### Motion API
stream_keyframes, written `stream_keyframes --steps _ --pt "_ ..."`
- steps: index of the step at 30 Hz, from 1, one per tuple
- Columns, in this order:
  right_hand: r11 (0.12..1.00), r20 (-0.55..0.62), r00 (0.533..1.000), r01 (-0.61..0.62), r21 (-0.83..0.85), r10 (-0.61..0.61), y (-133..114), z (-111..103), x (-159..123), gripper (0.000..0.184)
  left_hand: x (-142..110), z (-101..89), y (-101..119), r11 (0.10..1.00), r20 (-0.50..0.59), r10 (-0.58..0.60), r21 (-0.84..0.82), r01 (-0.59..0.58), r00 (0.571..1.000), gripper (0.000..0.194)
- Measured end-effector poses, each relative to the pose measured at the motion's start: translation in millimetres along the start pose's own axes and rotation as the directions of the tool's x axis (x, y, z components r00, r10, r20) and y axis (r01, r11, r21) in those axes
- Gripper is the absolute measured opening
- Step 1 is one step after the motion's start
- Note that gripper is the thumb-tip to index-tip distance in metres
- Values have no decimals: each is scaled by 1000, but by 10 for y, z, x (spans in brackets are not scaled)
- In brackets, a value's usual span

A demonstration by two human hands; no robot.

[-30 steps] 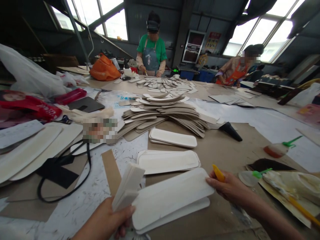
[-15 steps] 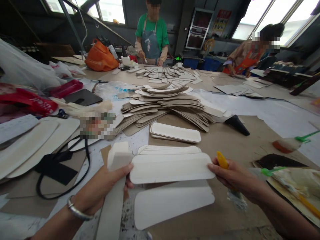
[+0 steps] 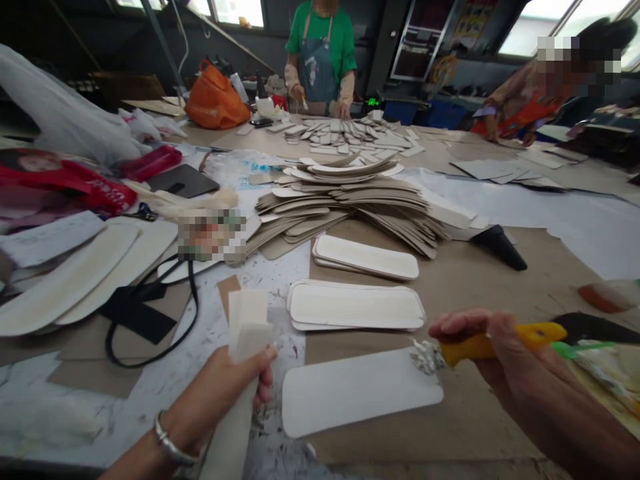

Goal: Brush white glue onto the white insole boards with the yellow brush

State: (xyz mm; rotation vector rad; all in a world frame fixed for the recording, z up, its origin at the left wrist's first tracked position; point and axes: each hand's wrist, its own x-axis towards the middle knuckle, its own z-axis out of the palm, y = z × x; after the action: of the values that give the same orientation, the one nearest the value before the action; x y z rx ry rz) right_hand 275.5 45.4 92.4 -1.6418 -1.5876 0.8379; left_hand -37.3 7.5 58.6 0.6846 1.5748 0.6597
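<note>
The brush handle (image 3: 467, 350) appears to be plastic, yellow, smooth and moderately glossy; its bristle end (image 3: 426, 358) presents a rough, clotted, whitish surface. The long panel (image 3: 350, 397) looks like coated card, smooth with a faint sheen. The pale strips (image 3: 249, 310) read as smooth, matt card. The stacked pieces (image 3: 380, 193) show matt, greyish-brown fibrous board. The base sheet (image 3: 505, 293) is dull brown paper or board, lightly creased. The bracelet (image 3: 164, 439) is polished, silver-coloured metal. The clear film (image 3: 233, 165) is crinkled, glossy plastic. The orange bag (image 3: 215, 103) has a creased, slightly shiny surface; material undetermined.
</note>
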Motion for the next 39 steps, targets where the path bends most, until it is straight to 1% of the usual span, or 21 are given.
stream_keyframes --steps 2,3,4,7,9,11,14,16,18,22,25,27,29,30,32,34,37,39 --pt "997 16 999 49 53 -50 -94 160 -146 54 -111 74 -191 998 57 -68 -11 68 996 39" --pt "996 47 998 48 77 -51 -127 259 -210 55 -141 116 -278 995 72 -96 -30 98 993 40" --pt "994 75 996 30 108 -39 -154 366 -270 56 -155 157 -354 991 84 -120 -43 124 989 40" --pt "970 157 987 -22 240 -17 -201 687 -438 56 -147 245 -513 989 99 -117 -83 126 988 39" --pt "946 168 986 -33 322 -22 -210 867 -531 53 -136 273 -566 989 112 -99 -98 110 989 37" --pt "931 161 987 -36 362 -25 -204 1005 -597 49 -136 282 -587 989 125 -91 -106 105 988 36" --pt "924 157 987 -30 382 -33 -191 1121 -646 45 -141 267 -572 987 135 -99 -109 114 986 34" --pt "920 127 992 -35 391 -17 -195 1143 -666 44 -121 245 -538 988 133 -104 -101 118 986 37" --pt "919 96 995 -53 391 17 -208 1133 -689 43 -71 220 -495 991 145 -80 -99 95 986 38" --pt "927 58 996 -80 367 63 -226 1076 -734 45 31 190 -432 991 203 -51 -113 75 978 24" --pt "907 6 994 -101 410 108 -233 1065 -752 45 20 193 -436 990 215 -55 -115 81 975 18" --pt "899 34 989 -144 414 143 -245 1086 -759 41 -25 203 -460 989 223 -59 -119 87 973 20" --pt "917 105 980 -194 349 167 -246 1115 -767 38 -75 214 -487 987 231 -62 -129 94 971 24" --pt "934 122 978 -199 298 169 -236 1125 -772 36 -96 219 -499 986 228 -64 -135 96 972 25" --pt "968 94 986 -154 197 138 -178 1120 -781 32 -123 224 -513 985 207 -72 -138 102 976 24" --pt "993 24 998 -58 106 56 -72 1073 -782 31 -130 225 -520 986 190 -76 -131 102 979 25" --pt "997 -40 997 71 -6 -71 99 935 -763 28 -125 224 -535 988 184 -68 -124 92 981 25" --pt "992 -91 988 118 -49 -122 151 834 -755 25 -127 228 -555 988 178 -60 -127 83 982 25"
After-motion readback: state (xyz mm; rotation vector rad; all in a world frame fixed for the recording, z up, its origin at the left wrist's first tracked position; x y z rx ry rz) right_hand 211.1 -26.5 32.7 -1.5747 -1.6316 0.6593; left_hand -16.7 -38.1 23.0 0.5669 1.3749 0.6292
